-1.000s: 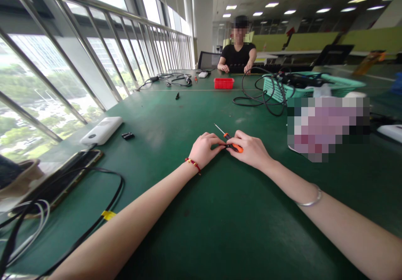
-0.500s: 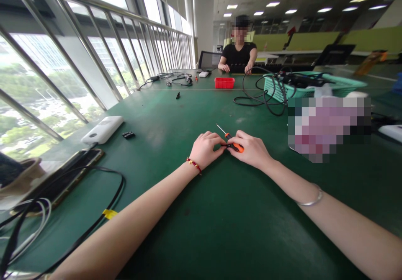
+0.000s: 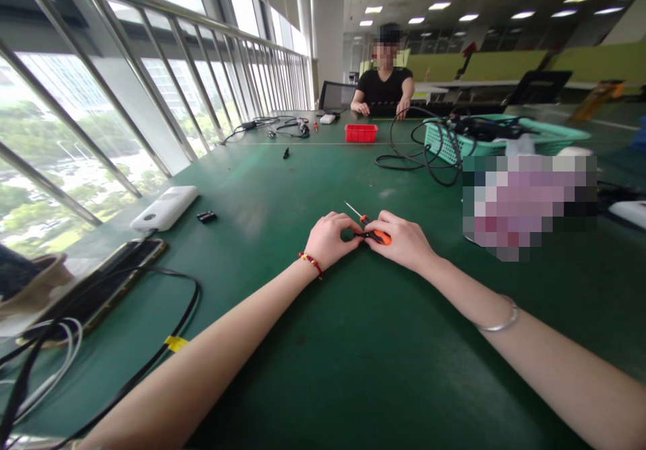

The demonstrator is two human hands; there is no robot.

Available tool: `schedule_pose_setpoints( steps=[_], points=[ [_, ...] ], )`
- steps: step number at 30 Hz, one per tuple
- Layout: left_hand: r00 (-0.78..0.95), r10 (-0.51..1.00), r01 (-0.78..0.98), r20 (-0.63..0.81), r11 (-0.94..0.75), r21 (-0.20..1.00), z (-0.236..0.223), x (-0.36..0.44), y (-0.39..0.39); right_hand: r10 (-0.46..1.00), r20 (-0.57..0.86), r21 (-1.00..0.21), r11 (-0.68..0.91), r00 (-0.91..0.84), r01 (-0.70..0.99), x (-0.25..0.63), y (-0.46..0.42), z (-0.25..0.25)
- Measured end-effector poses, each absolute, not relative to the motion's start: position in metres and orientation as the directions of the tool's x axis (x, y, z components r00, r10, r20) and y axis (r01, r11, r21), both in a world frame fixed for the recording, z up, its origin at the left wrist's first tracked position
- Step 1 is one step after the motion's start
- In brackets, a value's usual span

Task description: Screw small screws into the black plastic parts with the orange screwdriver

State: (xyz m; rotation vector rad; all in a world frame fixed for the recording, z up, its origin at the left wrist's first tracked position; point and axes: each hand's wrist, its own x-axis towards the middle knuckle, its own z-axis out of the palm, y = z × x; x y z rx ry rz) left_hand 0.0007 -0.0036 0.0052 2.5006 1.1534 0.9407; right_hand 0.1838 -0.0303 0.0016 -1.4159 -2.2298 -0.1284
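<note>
My right hand point(image 3: 405, 240) is closed around an orange and black screwdriver point(image 3: 382, 237). Its thin metal shaft points up and to the left, away from me, with the tip free above the table. Close beside it, my left hand point(image 3: 329, 240) has thumb and fingers pinched together on a small black piece point(image 3: 358, 235), whose kind I cannot make out. The fingertips of both hands nearly meet there and partly hide it.
Past my hands sit a red bin point(image 3: 361, 134) and a green basket point(image 3: 438, 146) with cables. A pixelated bundle point(image 3: 525, 201) lies right. At left are a white device point(image 3: 166, 208), a small black part point(image 3: 206, 216) and a phone point(image 3: 108, 288). A person point(image 3: 384, 87) sits opposite.
The screwdriver's tip has shifted very slightly left and down. Both hands keep their grips in almost the same place.
</note>
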Motion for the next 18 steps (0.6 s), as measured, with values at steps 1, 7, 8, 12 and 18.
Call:
schedule_pose_setpoints(
  steps=[1, 7, 8, 12, 18],
  points=[
    [0.475, 0.756, 0.589, 0.450, -0.653, 0.475, 0.0048, 0.0005, -0.0029, 0.826, 0.444, -0.179, 0.461, -0.347, 0.869, 0.1839, -0.0302, 0.0017],
    [0.440, 0.815, 0.580, 0.377, -0.578, 0.574, 0.0040, 0.0001, -0.0002, 0.830, 0.413, -0.169, 0.474, -0.374, 0.864, 0.1836, -0.0293, 0.0015],
    [0.441, 0.818, 0.581, 0.370, -0.574, 0.577, 0.0040, 0.0000, 0.0000, 0.830, 0.409, -0.167, 0.476, -0.378, 0.863, 0.1834, -0.0295, 0.0015],
    [0.452, 0.813, 0.578, 0.367, -0.580, 0.574, 0.0038, -0.0004, 0.0004, 0.820, 0.427, -0.175, 0.489, -0.382, 0.855, 0.1823, -0.0308, 0.0018],
    [0.460, 0.803, 0.572, 0.378, -0.594, 0.566, 0.0031, 0.0002, 0.0005, 0.820, 0.450, -0.223, 0.487, -0.353, 0.845, 0.1827, -0.0306, 0.0008]
  ],
)
